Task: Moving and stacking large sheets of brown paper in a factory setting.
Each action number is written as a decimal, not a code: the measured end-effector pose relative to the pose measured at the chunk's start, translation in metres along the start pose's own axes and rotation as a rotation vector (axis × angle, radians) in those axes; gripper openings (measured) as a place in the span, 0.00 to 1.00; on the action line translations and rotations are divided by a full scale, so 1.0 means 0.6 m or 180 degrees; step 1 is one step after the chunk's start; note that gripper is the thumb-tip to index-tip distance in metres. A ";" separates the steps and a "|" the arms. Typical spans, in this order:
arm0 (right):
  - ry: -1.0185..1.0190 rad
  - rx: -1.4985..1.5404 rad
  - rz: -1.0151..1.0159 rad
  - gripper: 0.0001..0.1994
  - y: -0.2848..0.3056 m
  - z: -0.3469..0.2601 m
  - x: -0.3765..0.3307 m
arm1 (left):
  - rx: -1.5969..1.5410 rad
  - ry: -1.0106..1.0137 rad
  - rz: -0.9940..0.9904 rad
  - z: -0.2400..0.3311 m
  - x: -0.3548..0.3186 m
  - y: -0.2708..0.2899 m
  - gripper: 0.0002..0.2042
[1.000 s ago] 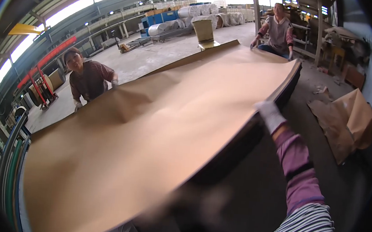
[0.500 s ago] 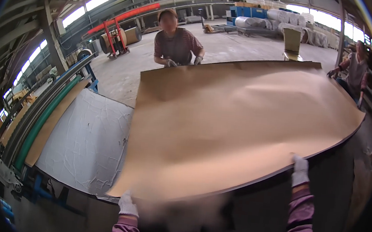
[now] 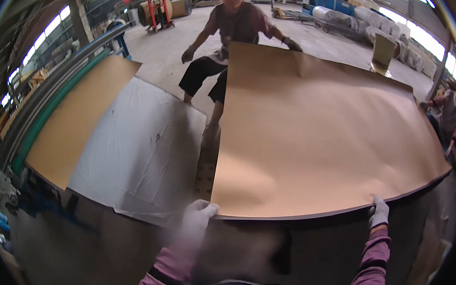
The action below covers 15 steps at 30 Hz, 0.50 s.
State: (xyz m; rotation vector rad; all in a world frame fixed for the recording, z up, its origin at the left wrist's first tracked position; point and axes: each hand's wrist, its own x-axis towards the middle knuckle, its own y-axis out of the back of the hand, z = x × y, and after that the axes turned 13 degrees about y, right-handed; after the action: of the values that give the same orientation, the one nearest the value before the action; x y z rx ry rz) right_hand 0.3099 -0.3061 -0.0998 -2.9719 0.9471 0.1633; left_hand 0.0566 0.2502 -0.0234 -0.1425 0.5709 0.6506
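A large brown paperboard sheet (image 3: 321, 134) spreads in front of me, slightly buckled. Its near left corner is pinched by my gloved left hand (image 3: 198, 216), which is partly blurred. Farther right along the near edge, my gloved right hand (image 3: 379, 212) grips the rim with the thumb on top. Across the sheet, a co-worker in gloves has one hand (image 3: 292, 44) at the far edge, the other arm hanging free. Another person (image 3: 450, 113) holds the sheet's right end.
At left, a machine with a green roller (image 3: 60, 109) has another brown sheet (image 3: 80, 121) coming from it, over a wrinkled white sheet (image 3: 141, 140). A red stand (image 3: 155, 8) and wrapped rolls (image 3: 377, 20) are behind on the concrete floor.
The held sheet has moved right, away from the machine, with my left hand following. The far co-worker has let one hand off the edge. More brown sheet shows at the roller.
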 end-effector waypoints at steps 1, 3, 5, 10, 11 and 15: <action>0.0003 -0.0063 -0.0060 0.03 -0.012 -0.002 0.003 | -0.0050 0.0057 0.0043 0.000 0.006 0.003 0.09; -0.0004 -0.0131 0.0041 0.04 -0.013 -0.004 -0.003 | 0.0789 0.0299 0.0012 -0.013 0.023 0.014 0.14; -0.0115 -0.0313 0.0027 0.05 -0.014 -0.021 -0.009 | 0.0764 -0.0064 0.0144 -0.008 0.037 0.014 0.26; -0.0072 -0.0775 -0.0179 0.10 -0.012 -0.023 0.039 | 0.1145 -0.0017 -0.0102 -0.036 0.096 -0.053 0.33; -0.0152 -0.0934 -0.0158 0.11 0.007 -0.033 0.045 | 0.1391 -0.0175 0.0136 -0.014 0.068 -0.084 0.31; 0.0147 -0.1220 -0.0675 0.06 0.036 -0.002 0.079 | 0.1263 -0.0574 -0.0041 -0.058 0.049 -0.080 0.35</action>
State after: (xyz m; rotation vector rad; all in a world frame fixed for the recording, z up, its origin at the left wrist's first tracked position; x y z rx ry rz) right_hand 0.3359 -0.3510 -0.1031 -3.4139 0.6595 0.3045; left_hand 0.0889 0.2175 -0.0711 0.2818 0.5138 0.5201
